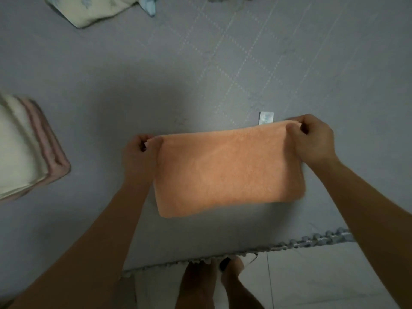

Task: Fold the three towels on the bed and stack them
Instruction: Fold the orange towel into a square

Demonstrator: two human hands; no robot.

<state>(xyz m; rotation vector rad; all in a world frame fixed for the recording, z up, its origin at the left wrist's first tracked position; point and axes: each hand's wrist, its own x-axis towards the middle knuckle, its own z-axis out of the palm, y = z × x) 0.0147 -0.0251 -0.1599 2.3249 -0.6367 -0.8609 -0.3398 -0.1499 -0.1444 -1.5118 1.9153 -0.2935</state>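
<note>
An orange towel (227, 170), folded into a rectangle, hangs in front of me over the grey bed (111, 74). My left hand (139, 152) pinches its upper left corner. My right hand (314, 141) pinches its upper right corner, where a small white label (266, 118) sticks up behind the edge. At the left edge of the view lies a stack of two folded towels: a cream towel (15, 148) on top of a pink towel (50, 150).
A pale patterned cloth (89, 10) and a light blue piece (148, 6) lie at the far side of the bed. The bed's fringed front edge (289, 244) runs below the towel. My feet (211, 284) stand on the tiled floor (323, 275).
</note>
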